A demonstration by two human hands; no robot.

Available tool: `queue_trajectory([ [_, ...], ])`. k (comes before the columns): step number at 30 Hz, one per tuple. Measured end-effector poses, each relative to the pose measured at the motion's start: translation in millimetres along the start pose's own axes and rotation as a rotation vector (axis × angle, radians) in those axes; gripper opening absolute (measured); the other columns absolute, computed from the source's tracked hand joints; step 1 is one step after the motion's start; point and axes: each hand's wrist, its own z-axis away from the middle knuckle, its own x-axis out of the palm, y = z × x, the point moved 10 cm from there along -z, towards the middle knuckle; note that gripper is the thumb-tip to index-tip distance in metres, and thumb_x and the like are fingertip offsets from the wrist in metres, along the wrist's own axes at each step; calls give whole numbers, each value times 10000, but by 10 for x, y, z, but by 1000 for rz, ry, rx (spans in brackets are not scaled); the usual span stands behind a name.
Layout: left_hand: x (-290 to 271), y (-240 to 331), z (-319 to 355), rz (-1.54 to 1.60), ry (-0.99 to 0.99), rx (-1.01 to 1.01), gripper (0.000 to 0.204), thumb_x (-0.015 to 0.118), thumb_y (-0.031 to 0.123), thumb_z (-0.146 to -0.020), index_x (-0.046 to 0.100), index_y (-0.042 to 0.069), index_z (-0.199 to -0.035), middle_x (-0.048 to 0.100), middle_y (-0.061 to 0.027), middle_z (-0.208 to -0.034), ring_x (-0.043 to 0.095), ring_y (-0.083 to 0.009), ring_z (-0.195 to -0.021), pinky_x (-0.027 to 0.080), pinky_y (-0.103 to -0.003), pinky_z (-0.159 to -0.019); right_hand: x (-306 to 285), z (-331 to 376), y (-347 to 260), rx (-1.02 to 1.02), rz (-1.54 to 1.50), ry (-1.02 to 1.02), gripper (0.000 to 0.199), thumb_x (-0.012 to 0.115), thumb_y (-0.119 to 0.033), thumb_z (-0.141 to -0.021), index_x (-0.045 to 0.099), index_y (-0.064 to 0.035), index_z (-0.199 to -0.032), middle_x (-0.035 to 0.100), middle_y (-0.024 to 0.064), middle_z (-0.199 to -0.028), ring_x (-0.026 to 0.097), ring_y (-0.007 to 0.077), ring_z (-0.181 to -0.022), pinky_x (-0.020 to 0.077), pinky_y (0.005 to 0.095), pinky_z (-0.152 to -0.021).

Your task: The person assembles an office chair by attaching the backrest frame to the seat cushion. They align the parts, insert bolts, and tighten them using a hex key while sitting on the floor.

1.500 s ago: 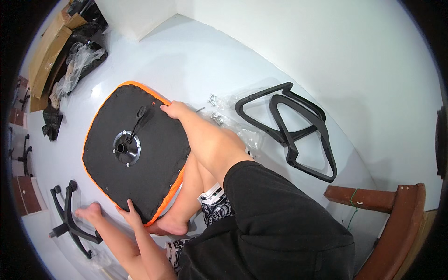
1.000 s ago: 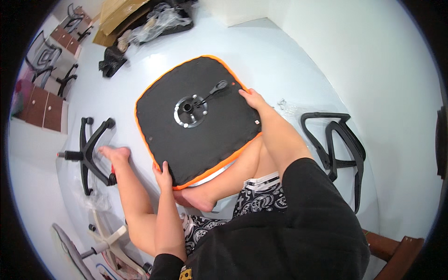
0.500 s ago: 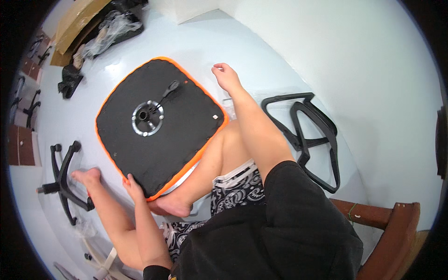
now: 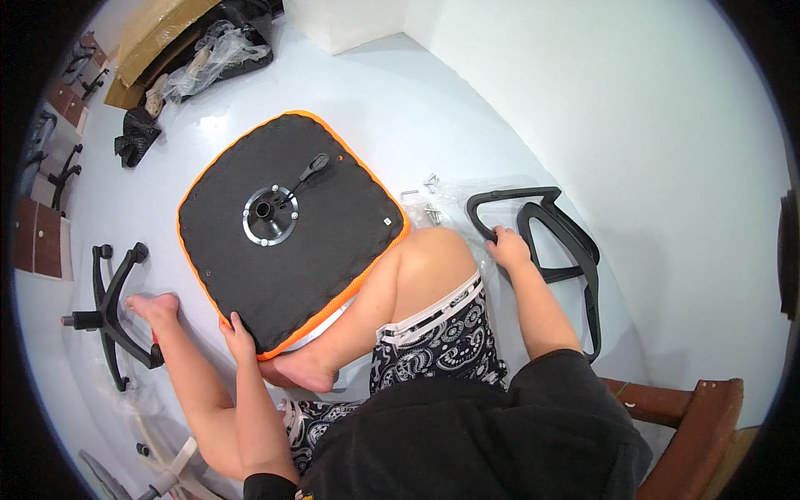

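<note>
A chair seat (image 4: 233,150) lies underside up in front of me, black with an orange edge. A round metal plate (image 4: 257,237) with a lever (image 4: 314,164) is fixed at its middle. My left hand (image 4: 240,337) is closed on the seat's near left corner, thumb on the black underside. To the right, my right hand (image 4: 508,248) is at a black chair armrest frame (image 4: 500,197), its fingers curled round the frame's near bar. A second armrest frame (image 4: 575,237) lies against the first one.
Several screws (image 4: 432,214) and a hex key (image 4: 408,193) lie on clear plastic between seat and armrests. A black five-legged chair base (image 4: 112,312) is at the left. A cardboard box (image 4: 154,42) stands far left; a wall (image 4: 633,100) and a brown wooden chair (image 4: 692,417) are at the right.
My right hand has moved from beyond the seat's right edge back and right onto the armrest frame. The screws and hex key have come into sight. My left hand keeps its place on the seat.
</note>
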Motion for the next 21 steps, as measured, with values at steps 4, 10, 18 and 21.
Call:
queue_trajectory([
  [4, -17, -73, 5, 22, -8, -29, 627, 469, 405, -944, 320, -19, -1381, 498, -231, -1299, 476, -352, -1208, 344, -377, -1017, 162, -153, -12, -184, -115, -9, 411, 628, -196, -821, 557, -113, -1218, 608, 195, -1067, 582, 375, -1017, 474, 440, -880],
  [10, -12, 48, 91, -44, -18, -27, 643, 462, 420, -942, 308, -19, -1386, 495, -243, -1301, 477, -362, -1208, 342, -383, -1021, -79, 51, -6, -139, -149, 19, 478, 574, -159, -872, 452, -251, -1325, 569, 206, -1097, 559, 386, -1036, 460, 459, -869],
  [18, -5, -12, 56, -17, -3, -11, 627, 478, 393, -931, 316, -3, -1390, 510, -227, -1294, 487, -358, -1201, 353, -386, -1014, -837, 337, -194, -243, -298, 436, 468, 554, -84, -872, 464, -185, -1320, 538, 184, -1076, 552, 373, -992, 461, 424, -853],
  [21, 40, 19, 50, 24, -21, 22, 625, 488, 379, -930, 316, -9, -1389, 509, -228, -1295, 486, -356, -1203, 351, -384, -1018, -915, 384, -269, -281, -314, 542, 479, 565, -58, -860, 478, -182, -1315, 531, 180, -1083, 547, 364, -998, 459, 414, -862],
])
